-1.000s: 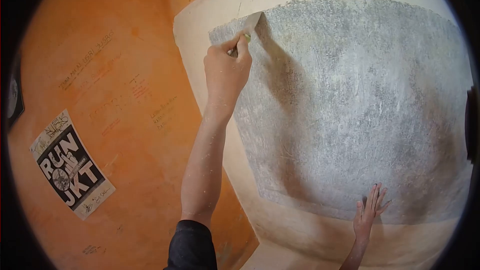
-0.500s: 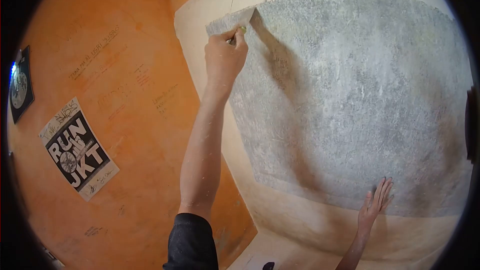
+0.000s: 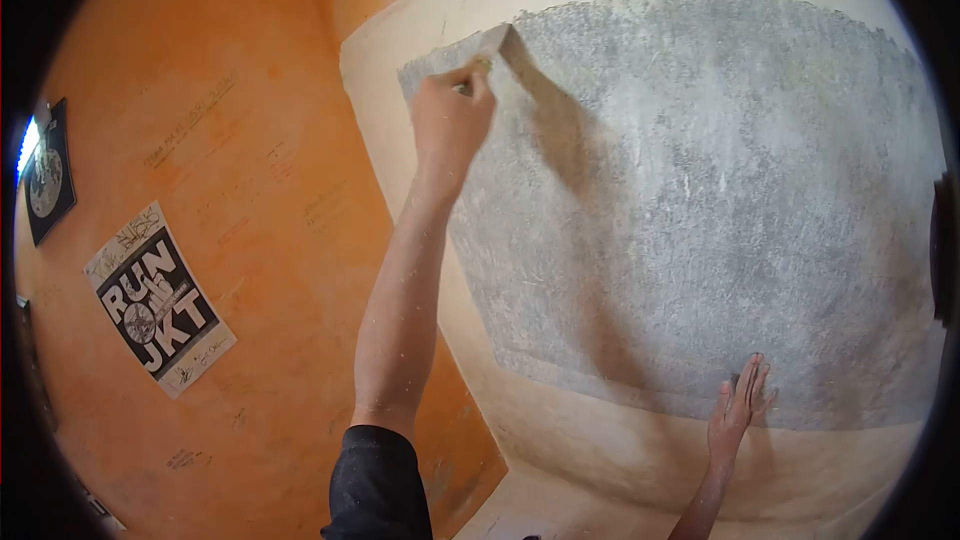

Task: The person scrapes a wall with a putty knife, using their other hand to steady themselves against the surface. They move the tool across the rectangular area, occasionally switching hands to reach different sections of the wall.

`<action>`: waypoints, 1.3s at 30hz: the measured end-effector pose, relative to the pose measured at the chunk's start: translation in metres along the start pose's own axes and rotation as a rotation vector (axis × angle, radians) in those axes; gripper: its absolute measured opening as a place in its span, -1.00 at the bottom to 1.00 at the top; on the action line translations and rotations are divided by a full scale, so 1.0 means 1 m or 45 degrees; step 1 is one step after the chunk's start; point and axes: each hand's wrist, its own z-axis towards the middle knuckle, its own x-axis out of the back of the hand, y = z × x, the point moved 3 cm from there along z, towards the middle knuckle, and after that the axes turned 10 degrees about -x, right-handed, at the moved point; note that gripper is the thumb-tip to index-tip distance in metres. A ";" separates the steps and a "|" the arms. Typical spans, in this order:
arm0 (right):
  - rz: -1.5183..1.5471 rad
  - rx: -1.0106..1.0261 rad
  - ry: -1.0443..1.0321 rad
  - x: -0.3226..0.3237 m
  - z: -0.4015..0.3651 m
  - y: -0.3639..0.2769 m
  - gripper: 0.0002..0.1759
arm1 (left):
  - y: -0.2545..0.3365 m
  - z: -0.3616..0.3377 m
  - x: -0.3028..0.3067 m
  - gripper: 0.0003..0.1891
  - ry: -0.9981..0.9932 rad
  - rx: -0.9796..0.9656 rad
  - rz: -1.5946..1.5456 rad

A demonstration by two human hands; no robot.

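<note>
My left hand (image 3: 450, 118) is closed at the upper left corner of a rough grey patch (image 3: 700, 200) on the wall. It grips what looks like a scraper, with a flat pale blade (image 3: 497, 40) against the patch's upper edge. The fist hides most of the handle, and only a bit of yellow-green shows by the thumb. Lower right, my right hand (image 3: 734, 418) lies open against the patch's bottom edge, fingers stretched upward, holding nothing.
Smooth cream wall (image 3: 570, 405) borders the grey patch. To the left stands an orange wall (image 3: 270, 270) with handwriting, a black-and-white poster (image 3: 160, 300) and a dark framed picture (image 3: 48, 175). A dark object (image 3: 942, 250) sits at the far right edge.
The view has shifted slightly. My left hand blurs with motion, still gripping the scraper near the same corner. My right hand's fingers have drawn a little closer together, shifting slightly left in view.
</note>
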 end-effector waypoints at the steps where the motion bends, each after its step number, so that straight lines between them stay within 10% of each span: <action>1: -0.005 -0.011 -0.003 0.001 0.000 0.001 -0.32 | -0.002 0.001 0.001 -0.69 0.027 -0.025 0.000; 10: -0.084 -0.017 0.002 0.012 -0.001 -0.025 -0.35 | -0.005 -0.008 0.000 -0.70 -0.024 0.044 -0.014; 26: -0.140 0.688 1.018 0.047 0.161 -0.142 -0.48 | -0.025 0.000 0.013 -0.72 -0.054 -0.170 0.032; 39: -0.184 0.712 1.070 0.049 0.157 -0.145 -0.49 | -0.057 -0.010 0.022 -0.70 -0.048 -0.025 0.014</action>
